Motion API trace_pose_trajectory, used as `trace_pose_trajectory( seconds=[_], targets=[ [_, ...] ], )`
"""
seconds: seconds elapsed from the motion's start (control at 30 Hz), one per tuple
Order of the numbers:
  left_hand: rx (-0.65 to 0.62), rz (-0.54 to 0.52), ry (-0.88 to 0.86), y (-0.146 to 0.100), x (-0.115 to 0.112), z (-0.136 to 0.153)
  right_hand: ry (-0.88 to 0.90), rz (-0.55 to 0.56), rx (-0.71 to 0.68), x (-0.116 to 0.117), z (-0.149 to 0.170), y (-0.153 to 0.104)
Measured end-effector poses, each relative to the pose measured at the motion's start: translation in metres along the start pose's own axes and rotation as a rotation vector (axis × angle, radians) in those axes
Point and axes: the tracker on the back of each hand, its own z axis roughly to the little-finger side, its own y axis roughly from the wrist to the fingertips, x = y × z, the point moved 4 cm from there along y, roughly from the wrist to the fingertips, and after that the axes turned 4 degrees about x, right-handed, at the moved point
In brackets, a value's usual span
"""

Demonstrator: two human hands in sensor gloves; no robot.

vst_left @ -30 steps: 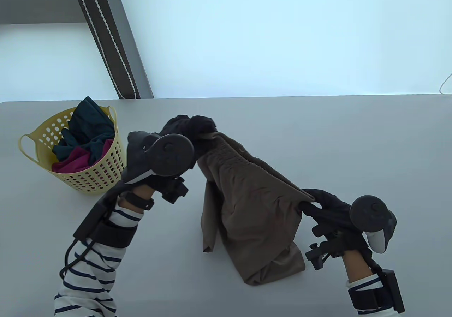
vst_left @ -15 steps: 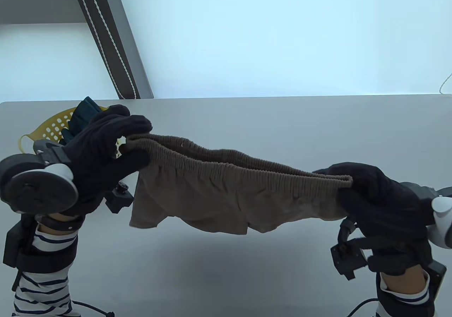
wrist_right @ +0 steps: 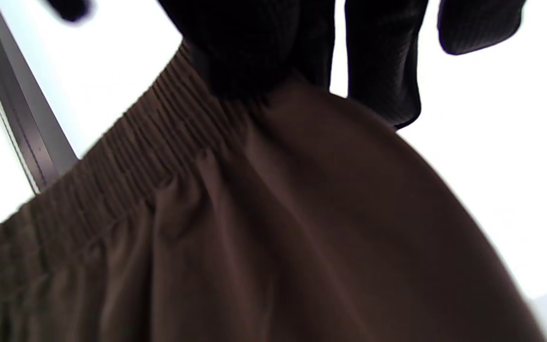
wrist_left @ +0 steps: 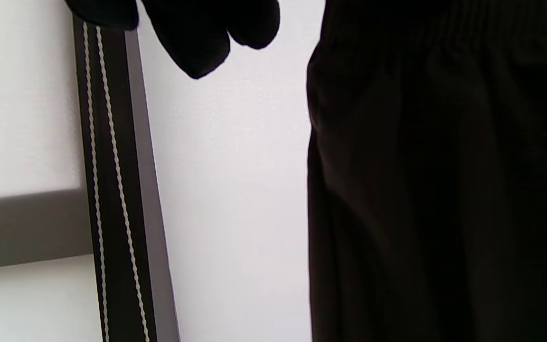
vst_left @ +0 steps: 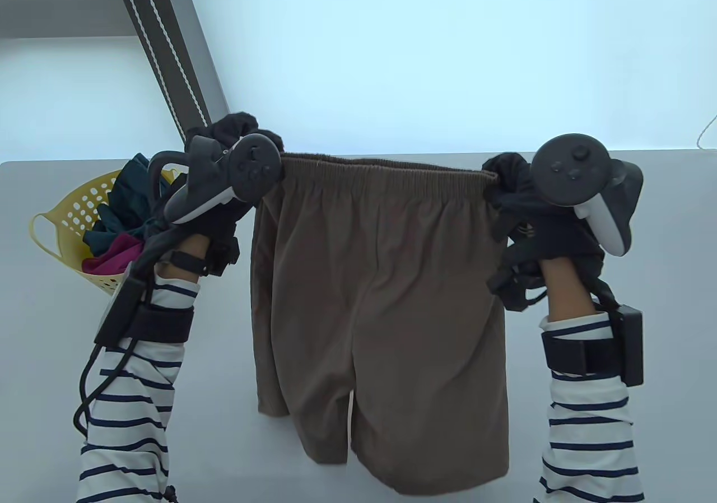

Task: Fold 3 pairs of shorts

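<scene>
Hanging straight down from a raised waistband, the brown shorts (vst_left: 381, 301) are held up in front of the person, with both legs pointing toward the near table edge; whether the hems touch the grey table (vst_left: 616, 217) I cannot tell from above.

At far left, the yellow laundry basket (vst_left: 53, 228) sits on the table with dark teal and magenta garments (vst_left: 126, 228) heaped in it, close behind the left forearm.

Next comes the left hand (vst_left: 224, 189), lifted with its tracker facing the camera. It pinches the left end of the elastic waistband (vst_left: 381, 170). The left wrist view shows some fingers hanging free beside the cloth, so the pinch looks made by only part of the hand.

The waistband runs nearly level and fairly taut from left to right, so the garment's long axis falls at right angles to the line between the two grips, below both.

On the right, the right hand (vst_left: 521, 195) holds the other waistband end; the right wrist view shows its fingers (wrist_right: 245, 42) clamped on the ribbed elastic.

Both hands are equally near, one per corner. In my judgement, the next move is to lay the shorts flat, or bring one corner across to the other.
</scene>
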Motion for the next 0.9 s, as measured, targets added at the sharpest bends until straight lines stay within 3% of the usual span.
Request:
trace_pose_trajectory(
  seconds=[0.03, 0.13, 0.23, 0.3, 0.37, 0.5, 0.63, 0.73, 0.8, 0.9],
  targets=[
    [0.056, -0.148, -0.029, -0.003, 0.018, 0.003, -0.043, 0.148, 0.002, -0.014, -0.009, -0.006],
    [0.032, -0.415, -0.012, -0.019, 0.054, 0.007, -0.076, 0.330, -0.125, -0.046, -0.029, -0.025],
    [-0.047, -0.518, 0.018, -0.042, 0.064, 0.016, -0.048, 0.298, -0.239, -0.056, -0.028, -0.045],
    [-0.154, -0.495, -0.006, -0.064, 0.051, 0.018, -0.075, 0.214, -0.327, -0.045, -0.016, -0.066],
    [-0.272, -0.427, 0.010, -0.087, 0.026, 0.015, -0.121, 0.145, -0.378, -0.028, -0.004, -0.082],
    [-0.593, -0.128, 0.168, -0.151, -0.064, -0.008, -0.281, -0.211, -0.439, 0.053, 0.041, -0.129],
    [-0.797, 0.249, 0.331, -0.214, -0.178, -0.037, -0.295, -0.822, -0.393, 0.164, 0.088, -0.178],
    [-0.866, 0.499, 0.414, -0.244, -0.241, -0.049, -0.318, -1.225, -0.316, 0.230, 0.114, -0.215],
    [-0.876, 0.572, 0.446, -0.255, -0.260, -0.052, -0.356, -1.269, -0.328, 0.254, 0.121, -0.231],
    [-0.881, 0.556, 0.423, -0.264, -0.257, -0.050, -0.470, -1.196, -0.422, 0.249, 0.113, -0.234]
  ],
)
